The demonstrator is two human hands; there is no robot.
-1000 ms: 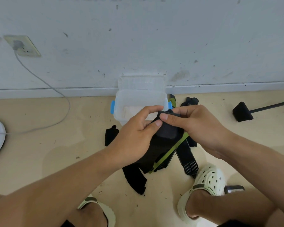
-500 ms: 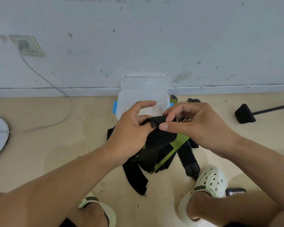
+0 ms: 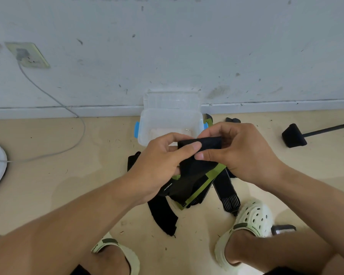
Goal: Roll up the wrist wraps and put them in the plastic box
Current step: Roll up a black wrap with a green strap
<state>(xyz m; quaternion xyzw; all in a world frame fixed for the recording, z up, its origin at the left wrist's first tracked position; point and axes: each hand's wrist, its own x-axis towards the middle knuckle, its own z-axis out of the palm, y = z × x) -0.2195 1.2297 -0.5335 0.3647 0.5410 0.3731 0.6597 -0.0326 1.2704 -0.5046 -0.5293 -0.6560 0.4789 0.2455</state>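
Wrist wrap (image 3: 195, 175), black with green edging, is held above the floor (image 3: 77, 185) between both hands, its upper end turned into a short roll. Left hand (image 3: 159, 167) grips the left side, thumb laid across the roll. Right hand (image 3: 238, 153) pinches the right end, fingers curled over it. Tail hangs down toward more black straps (image 3: 226, 193) lying on the floor. Plastic box (image 3: 170, 124), open, blue clips at the sides, stands just beyond the hands against the wall (image 3: 187, 46)
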